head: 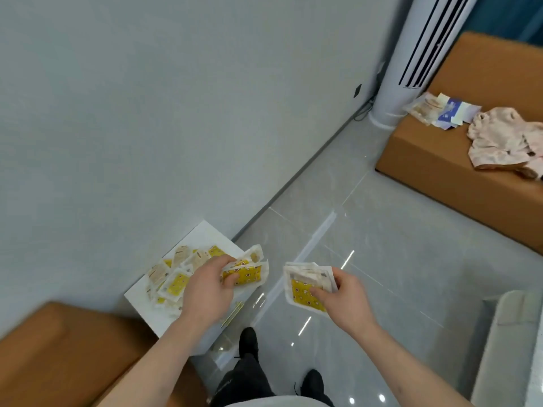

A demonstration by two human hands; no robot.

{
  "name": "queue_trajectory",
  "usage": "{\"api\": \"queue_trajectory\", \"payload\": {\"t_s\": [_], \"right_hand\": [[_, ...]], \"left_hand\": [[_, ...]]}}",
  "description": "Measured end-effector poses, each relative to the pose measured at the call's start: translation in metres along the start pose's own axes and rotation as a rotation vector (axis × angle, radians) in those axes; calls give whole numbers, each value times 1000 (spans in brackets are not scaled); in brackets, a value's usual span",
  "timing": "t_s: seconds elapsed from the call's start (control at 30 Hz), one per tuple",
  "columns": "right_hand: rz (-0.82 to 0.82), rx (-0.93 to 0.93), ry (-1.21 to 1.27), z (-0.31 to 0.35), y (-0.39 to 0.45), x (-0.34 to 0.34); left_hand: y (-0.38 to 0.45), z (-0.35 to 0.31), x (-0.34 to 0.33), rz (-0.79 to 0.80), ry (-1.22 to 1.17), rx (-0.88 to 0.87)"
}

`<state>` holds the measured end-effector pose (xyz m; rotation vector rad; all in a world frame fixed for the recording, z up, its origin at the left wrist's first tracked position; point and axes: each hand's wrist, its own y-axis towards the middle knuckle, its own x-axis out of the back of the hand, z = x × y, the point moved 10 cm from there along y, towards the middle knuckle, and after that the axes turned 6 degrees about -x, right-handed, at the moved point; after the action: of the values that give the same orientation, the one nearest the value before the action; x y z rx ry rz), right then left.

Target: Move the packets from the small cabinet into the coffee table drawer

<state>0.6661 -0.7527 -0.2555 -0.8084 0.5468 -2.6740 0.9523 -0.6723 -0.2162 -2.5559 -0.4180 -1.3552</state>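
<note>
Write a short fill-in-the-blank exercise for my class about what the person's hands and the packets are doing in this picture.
1. Each hand holds a few ____.
2. More packets lie in a pile on the white ____ by the wall.
3. The left hand is nearer the pile than the ____ hand.
4. A pink cloth lies on the ____ sofa.

Missing words: packets; cabinet; right; brown
</note>
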Motion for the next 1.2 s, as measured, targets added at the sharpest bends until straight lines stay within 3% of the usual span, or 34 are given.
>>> {"api": "queue_trajectory", "payload": {"t_s": [0.3, 0.63, 1.0, 1.2], "right_hand": [[-186, -62, 111, -41, -65, 76], [-448, -231, 172, -113, -169, 109], [-739, -337, 295, -191, -325, 160], [-854, -323, 381, -246, -446, 186]], "left_hand": [[-19, -58, -20, 75, -9, -166], [-42, -117, -78, 289, -53, -401], [-133, -230, -135, 436, -87, -679], [-239, -305, -167, 463, -133, -839]]}}
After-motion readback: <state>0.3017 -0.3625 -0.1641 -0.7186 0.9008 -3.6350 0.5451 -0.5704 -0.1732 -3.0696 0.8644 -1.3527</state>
